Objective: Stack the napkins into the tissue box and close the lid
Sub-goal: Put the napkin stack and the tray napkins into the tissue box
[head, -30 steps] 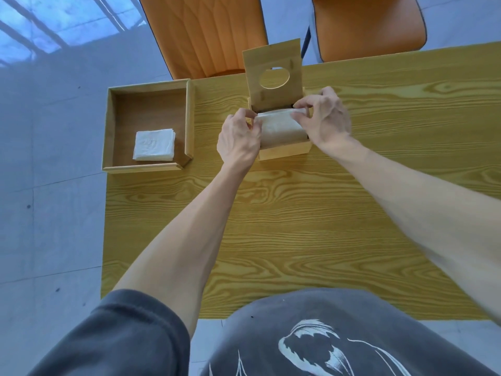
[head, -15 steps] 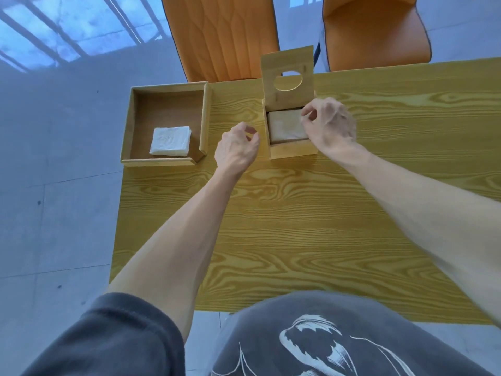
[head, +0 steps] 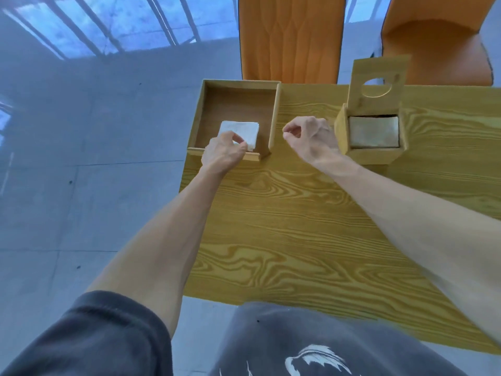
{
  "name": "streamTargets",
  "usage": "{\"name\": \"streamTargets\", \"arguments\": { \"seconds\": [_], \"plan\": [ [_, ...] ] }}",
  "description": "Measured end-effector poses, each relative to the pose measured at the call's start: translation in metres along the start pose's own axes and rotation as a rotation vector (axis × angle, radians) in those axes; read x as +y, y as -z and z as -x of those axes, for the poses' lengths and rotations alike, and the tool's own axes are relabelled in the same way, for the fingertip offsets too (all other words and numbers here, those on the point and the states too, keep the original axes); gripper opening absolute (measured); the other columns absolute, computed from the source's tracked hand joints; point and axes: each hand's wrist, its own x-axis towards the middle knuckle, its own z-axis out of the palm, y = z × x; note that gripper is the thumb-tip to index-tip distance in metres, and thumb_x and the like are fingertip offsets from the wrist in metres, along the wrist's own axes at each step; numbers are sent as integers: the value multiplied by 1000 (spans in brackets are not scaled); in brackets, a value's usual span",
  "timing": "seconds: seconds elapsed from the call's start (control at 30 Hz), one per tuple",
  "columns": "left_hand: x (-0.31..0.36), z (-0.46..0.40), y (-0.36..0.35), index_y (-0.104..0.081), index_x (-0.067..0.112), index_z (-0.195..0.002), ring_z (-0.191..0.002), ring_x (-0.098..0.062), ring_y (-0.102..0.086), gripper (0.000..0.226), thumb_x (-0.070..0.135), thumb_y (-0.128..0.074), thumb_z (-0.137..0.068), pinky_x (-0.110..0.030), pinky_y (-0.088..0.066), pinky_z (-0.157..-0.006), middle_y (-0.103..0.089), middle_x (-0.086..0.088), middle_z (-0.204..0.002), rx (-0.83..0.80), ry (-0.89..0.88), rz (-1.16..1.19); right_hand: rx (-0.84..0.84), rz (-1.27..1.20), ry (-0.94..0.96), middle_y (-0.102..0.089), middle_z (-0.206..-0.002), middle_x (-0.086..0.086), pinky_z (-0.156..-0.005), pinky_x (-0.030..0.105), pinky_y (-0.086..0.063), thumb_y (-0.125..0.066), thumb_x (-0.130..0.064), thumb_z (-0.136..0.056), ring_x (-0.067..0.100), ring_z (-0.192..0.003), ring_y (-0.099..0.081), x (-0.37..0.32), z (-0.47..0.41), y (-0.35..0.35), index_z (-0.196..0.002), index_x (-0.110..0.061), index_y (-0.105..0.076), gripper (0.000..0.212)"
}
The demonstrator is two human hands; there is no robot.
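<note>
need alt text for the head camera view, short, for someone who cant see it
A person's left hand rests on a white napkin stack in a shallow wooden tray, while the empty right hand hovers between the tray and a wooden tissue box. The box holds napkins; its lid, with an oval hole, stands open on a yellow wood-grain table.

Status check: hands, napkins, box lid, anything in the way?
Left hand on napkin stack in tray, grip unclear. Right hand empty, between tray and tissue box. Lid up. Path clear.
</note>
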Motion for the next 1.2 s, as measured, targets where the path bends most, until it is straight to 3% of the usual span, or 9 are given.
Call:
{"name": "streamTargets", "arguments": {
  "seconds": [0.3,0.47,0.63,0.77,0.93,1.0,1.1,1.2],
  "plan": [
    [-35,-56,33,-54,17,-136,-124,-23,-57,44,35,-54,-96,-40,-46,-104,-60,-3,-136,-3,80,151,-280,37,24,-68,-126,5,-103,43,-46,-50,-25,-97,26,-122,-58,-48,-41,-58,-131,-17,-62,37],
    [-40,-83,32,-47,16,-141,-128,-24,-54,49,32,-57,-96,-40,-45,-107,-53,-4,-144,-66,103,226,-147,-110,-264,-61,-132,12,-104,38,-45,-55,-26,-95,29,-124,-55,-53,-69,-82,-133,-15,-59,40],
    [-43,-102,26,-39,13,-148,-135,-26,-48,56,31,-56,-98,-37,-41,-107,-46,-7,-151,-92,153,218,-91,-71,-435,-65,-123,15,-91,35,-49,-61,-21,-93,34,-115,-61,-57,-85,-98,-123,-6,-63,34],
    [-44,-111,24,-38,11,-149,-136,-27,-46,57,28,-57,-98,-38,-41,-108,-45,-9,-152,-87,175,252,-113,-61,-470,-65,-119,13,-86,34,-51,-63,-18,-90,32,-110,-62,-58,-90,-106,-121,-9,-62,32],
    [-47,-118,20,-33,9,-151,-141,-28,-41,64,23,-63,-96,-40,-37,-112,-40,-11,-155,-164,233,372,-101,-42,-418,-64,-118,14,-88,36,-49,-63,-5,-87,34,-113,-60,-57,-87,-109,-135,-15,-49,50],
    [-49,-119,20,-37,8,-149,-138,-28,-45,64,16,-67,-93,-39,-39,-109,-44,-12,-152,-187,264,426,-101,-45,-402,-64,-118,14,-90,36,-48,-63,-5,-87,34,-113,-60,-56,-88,-110,-137,-17,-46,55],
    [-50,-122,20,-58,4,-132,-117,-23,-63,45,9,-71,-89,-32,-49,-94,-64,-12,-132,-248,251,402,-124,-34,-369,-64,-118,14,-90,37,-48,-63,-6,-87,35,-113,-60,-54,-86,-109,-140,-17,-44,57],
    [-53,-123,22,-65,5,-125,-104,-21,-64,39,7,-73,-87,-29,-50,-84,-69,-9,-118,-301,206,372,-145,20,-302,-61,-125,14,-88,37,-47,-63,-8,-88,35,-114,-59,-54,-84,-106,-143,-18,-41,60]
  ]
}}
